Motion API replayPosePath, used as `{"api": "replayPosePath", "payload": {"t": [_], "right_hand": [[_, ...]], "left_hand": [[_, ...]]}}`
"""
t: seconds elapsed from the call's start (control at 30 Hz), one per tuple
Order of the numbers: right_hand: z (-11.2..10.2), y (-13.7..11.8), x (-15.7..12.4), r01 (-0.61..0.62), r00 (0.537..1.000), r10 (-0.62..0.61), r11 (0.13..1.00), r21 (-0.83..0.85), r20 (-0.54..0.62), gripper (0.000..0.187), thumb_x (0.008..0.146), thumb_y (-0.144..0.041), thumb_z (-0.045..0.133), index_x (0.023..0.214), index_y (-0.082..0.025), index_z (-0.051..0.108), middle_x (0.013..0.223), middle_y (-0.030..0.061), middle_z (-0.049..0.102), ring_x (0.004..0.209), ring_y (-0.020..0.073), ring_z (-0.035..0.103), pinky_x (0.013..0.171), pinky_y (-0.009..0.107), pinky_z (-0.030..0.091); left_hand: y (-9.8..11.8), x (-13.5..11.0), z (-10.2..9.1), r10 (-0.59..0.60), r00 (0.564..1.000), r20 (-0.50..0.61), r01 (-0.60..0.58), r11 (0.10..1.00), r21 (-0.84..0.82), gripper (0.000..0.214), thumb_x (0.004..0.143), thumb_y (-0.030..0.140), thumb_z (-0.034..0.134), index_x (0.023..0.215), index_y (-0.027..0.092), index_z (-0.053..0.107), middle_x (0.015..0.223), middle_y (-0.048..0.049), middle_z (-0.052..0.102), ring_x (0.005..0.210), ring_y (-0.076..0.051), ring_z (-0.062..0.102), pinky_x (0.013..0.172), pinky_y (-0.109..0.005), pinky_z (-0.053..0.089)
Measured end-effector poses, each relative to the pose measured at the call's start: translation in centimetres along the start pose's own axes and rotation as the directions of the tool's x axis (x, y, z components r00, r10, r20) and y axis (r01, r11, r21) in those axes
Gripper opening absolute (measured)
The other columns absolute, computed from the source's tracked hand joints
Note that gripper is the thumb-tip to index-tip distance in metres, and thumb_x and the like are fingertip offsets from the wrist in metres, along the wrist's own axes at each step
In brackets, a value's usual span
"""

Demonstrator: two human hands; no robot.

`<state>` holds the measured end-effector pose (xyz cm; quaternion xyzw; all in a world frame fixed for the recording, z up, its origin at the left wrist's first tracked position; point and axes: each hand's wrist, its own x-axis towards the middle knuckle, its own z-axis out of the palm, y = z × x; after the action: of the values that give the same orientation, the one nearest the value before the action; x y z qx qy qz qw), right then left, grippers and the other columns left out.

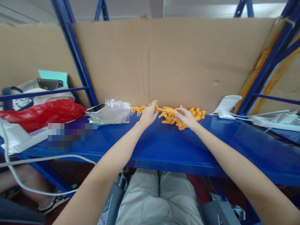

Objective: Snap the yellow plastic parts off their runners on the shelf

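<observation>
An orange-yellow plastic piece (pixel 168 110) spans the gap between my two hands, above the blue shelf top; its exact kind is too small to tell. My left hand (pixel 149 114) is closed around its flared left end. On the other end the fingers of my right hand (pixel 184 117) are pinched. Under and beside my right hand lies a loose heap of similar orange pieces (pixel 181 125), partly hidden by it. Behind my left hand, a row of orange pieces with thin coils (pixel 136 109) lies near the cardboard.
Clear plastic bags (pixel 111 114) lie left of my hands, by a red plastic bag (pixel 47 112). At the right are a white pouch-like item (pixel 227 104) and cables. A cardboard sheet (pixel 187 62) closes off the back, between blue metal posts (pixel 77 56).
</observation>
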<state>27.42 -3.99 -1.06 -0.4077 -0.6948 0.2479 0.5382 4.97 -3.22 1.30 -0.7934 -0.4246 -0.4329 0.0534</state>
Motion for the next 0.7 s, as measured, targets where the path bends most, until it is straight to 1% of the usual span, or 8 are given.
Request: {"api": "replayPosePath", "payload": {"t": [0.1, 0.2, 0.3, 0.43, 0.53, 0.7], "right_hand": [[0.08, -0.18, 0.03, -0.040, 0.999, 0.039, 0.996, 0.079, 0.005, 0.055, 0.069, -0.070, 0.071, 0.096, -0.023, 0.061, 0.083, 0.0055, 0.069, 0.060, 0.0200, 0.067, 0.065, 0.043, 0.059], [0.18, -0.26, -0.02, -0.045, 0.999, 0.044, 0.995, 0.091, 0.014, 0.057, 0.067, -0.072, 0.072, 0.095, -0.024, 0.059, 0.079, 0.0037, 0.068, 0.058, 0.0180, 0.064, 0.062, 0.040, 0.058], [0.17, -0.13, -0.10, -0.031, 0.999, 0.028, 0.996, 0.081, 0.036, 0.057, 0.068, -0.071, 0.071, 0.095, -0.023, 0.057, 0.078, 0.0035, 0.067, 0.057, 0.0171, 0.063, 0.058, 0.037, 0.056], [0.00, 0.13, -0.25, 0.016, 0.998, -0.020, 0.998, 0.066, 0.067, 0.056, 0.071, -0.070, 0.070, 0.098, -0.023, 0.056, 0.083, 0.0044, 0.067, 0.057, 0.0155, 0.062, 0.057, 0.034, 0.056], [-0.18, 0.22, -0.36, 0.080, 0.993, -0.080, 0.997, 0.012, 0.081, 0.053, 0.074, -0.068, 0.069, 0.102, -0.024, 0.057, 0.090, 0.0051, 0.067, 0.061, 0.0154, 0.062, 0.059, 0.034, 0.056], [-0.47, 0.08, -0.43, 0.173, 0.983, -0.162, 0.972, -0.161, 0.082, 0.044, 0.080, -0.056, 0.067, 0.108, -0.024, 0.057, 0.097, 0.0069, 0.067, 0.072, 0.0190, 0.064, 0.067, 0.039, 0.056]], "left_hand": [[-0.12, -0.02, 0.06, 0.000, 1.000, -0.015, 0.000, 1.000, -0.002, 0.050, 0.085, 0.010, 0.057, 0.134, 0.015, 0.048, 0.123, -0.0167, 0.066, 0.110, -0.027, 0.066, 0.096, -0.041, 0.052], [-0.21, -0.05, 0.24, 0.003, 1.000, -0.016, -0.003, 1.000, -0.001, 0.050, 0.085, 0.009, 0.058, 0.133, 0.015, 0.048, 0.121, -0.0161, 0.066, 0.110, -0.027, 0.066, 0.096, -0.040, 0.051], [-0.31, -0.07, 0.39, 0.012, 1.000, -0.009, -0.012, 1.000, -0.005, 0.050, 0.084, 0.008, 0.058, 0.133, 0.015, 0.047, 0.122, -0.0154, 0.066, 0.113, -0.026, 0.065, 0.098, -0.040, 0.051], [-0.38, -0.08, 0.50, 0.018, 1.000, 0.014, -0.018, 1.000, -0.013, 0.052, 0.081, 0.005, 0.061, 0.132, 0.014, 0.048, 0.122, -0.0151, 0.066, 0.115, -0.026, 0.064, 0.100, -0.040, 0.050], [-0.40, -0.10, 0.57, 0.006, 1.000, 0.016, -0.006, 1.000, -0.023, 0.051, 0.081, 0.004, 0.060, 0.130, 0.013, 0.049, 0.121, -0.0153, 0.067, 0.115, -0.026, 0.065, 0.100, -0.040, 0.050], [-0.49, -0.11, 0.77, -0.003, 1.000, 0.000, 0.003, 0.999, -0.055, 0.049, 0.080, 0.004, 0.061, 0.126, 0.014, 0.051, 0.118, -0.0147, 0.068, 0.113, -0.025, 0.066, 0.098, -0.040, 0.051]]}}
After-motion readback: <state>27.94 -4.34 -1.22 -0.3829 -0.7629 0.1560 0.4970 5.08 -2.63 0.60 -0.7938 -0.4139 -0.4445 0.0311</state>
